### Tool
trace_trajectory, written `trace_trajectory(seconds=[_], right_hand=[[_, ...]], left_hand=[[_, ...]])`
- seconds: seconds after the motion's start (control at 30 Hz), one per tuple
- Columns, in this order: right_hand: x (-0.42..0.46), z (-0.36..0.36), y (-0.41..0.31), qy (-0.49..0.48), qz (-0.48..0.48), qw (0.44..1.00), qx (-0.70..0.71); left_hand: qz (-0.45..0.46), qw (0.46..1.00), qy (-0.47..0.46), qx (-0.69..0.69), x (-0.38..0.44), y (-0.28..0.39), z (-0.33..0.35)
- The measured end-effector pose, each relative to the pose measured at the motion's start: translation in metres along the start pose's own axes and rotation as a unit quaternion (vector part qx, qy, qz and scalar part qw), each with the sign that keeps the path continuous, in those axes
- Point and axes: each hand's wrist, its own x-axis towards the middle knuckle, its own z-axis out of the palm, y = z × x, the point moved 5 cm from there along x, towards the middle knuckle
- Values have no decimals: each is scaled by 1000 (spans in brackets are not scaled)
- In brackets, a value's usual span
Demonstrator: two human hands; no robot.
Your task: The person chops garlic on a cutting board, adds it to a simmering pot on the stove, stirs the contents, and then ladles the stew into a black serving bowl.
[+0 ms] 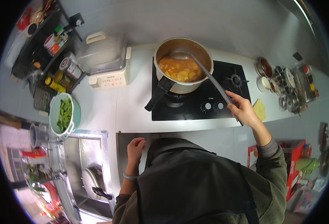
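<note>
My right hand (241,107) grips the end of a long-handled metal ladle (212,79). The ladle's bowl rests inside a pressure cooker pot (178,87), at the surface of an orange-brown stew (181,70) with yellow chunks. This lidless pot stands on the left burner of a black gas hob (192,109), its black handle (159,95) pointing toward me and to the left. Below the counter's front edge, by my black apron (192,179), hangs my left hand (136,145). Its fingers are curled loosely and nothing shows in them.
A lidded electric steamer (105,64) stands left of the pot. Green leaves fill a colander (76,112) at the sink's (83,151) corner; a pot lid (90,183) lies in the sink. Bowls and jars (265,67) crowd the right end, near a yellow cloth (259,109).
</note>
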Motion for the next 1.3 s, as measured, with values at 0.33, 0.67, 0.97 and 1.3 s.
trace_trajectory(seconds=[0.33, 0.67, 0.97, 1.3], right_hand=[[4, 6, -34, 39, 83, 994, -66], [41, -9, -108, -14, 12, 951, -308], [78, -21, -114, -65, 134, 967, -206], [106, -30, -97, -84, 219, 972, -24]], left_hand=[[32, 990, -128, 51, 81, 49, 1], [35, 988, -144, 52, 123, 60, -29], [12, 992, -121, 41, 133, 50, -37], [11, 992, -121, 30, 140, 45, -16]])
